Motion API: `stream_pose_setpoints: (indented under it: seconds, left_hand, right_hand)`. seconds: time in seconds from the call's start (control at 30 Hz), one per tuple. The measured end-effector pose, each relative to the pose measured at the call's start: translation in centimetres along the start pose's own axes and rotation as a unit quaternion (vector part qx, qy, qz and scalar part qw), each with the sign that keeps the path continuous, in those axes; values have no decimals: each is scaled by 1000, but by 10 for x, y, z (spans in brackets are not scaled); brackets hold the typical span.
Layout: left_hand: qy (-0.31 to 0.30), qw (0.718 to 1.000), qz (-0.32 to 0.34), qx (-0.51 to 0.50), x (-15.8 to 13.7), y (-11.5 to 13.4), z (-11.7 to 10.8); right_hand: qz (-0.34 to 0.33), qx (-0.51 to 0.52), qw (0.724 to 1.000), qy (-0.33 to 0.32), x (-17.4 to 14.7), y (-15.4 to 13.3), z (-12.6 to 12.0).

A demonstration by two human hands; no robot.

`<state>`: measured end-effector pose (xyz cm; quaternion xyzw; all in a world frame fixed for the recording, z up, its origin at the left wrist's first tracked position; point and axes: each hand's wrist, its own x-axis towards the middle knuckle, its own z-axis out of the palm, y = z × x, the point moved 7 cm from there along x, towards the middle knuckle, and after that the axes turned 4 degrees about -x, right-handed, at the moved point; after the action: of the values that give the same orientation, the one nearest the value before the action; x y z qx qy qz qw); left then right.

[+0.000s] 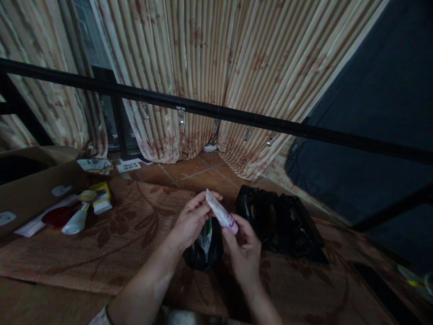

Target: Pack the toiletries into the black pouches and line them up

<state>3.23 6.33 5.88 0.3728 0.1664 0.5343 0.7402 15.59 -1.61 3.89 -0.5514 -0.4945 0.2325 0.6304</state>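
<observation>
A small white and purple squeeze tube [221, 211] is held between both hands, tilted, above the brown patterned cloth [135, 243]. My left hand [194, 219] has its fingers closed on the tube's flat upper end. My right hand [244, 243] pinches the lower, purple end between thumb and fingers. Directly beneath sits a black pouch or bag [204, 253] with something pale and green showing in it, partly hidden by my left hand. Close by on the right lies a black divided organizer [277, 221], whose contents are too dark to make out.
At the left stands an open cardboard box [37, 198]. Beside it lie a yellow and white tube [101, 198], a white tube [76, 221] and a dark red item [59, 217]. A black rail [216, 110] crosses before striped curtains [199, 54]. A dark flat object [382, 289] lies right.
</observation>
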Motion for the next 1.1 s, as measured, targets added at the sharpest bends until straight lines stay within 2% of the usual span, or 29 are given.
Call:
stream_pose_setpoints:
  seconds: [0.13, 0.23, 0.5, 0.77, 1.1]
  left_hand:
    - [-7, 1000, -18, -5, 0, -2, 3]
    - [-24, 999, -20, 23, 0, -3, 6]
    - [-2, 998, 11, 54, 2, -5, -4]
    - [4, 998, 33, 55, 4, -3, -4]
    - [1, 997, 44, 59, 4, -2, -3]
  right_hand:
    - [6, -24, 996, 82, 1, 8, -11]
    - [-7, -60, 992, 109, 2, 8, -16]
    - [-59, -140, 985, 87, 1, -11, -12]
    - [1, -70, 996, 51, -1, 7, -5]
    - [4, -51, 998, 39, -2, 10, -2]
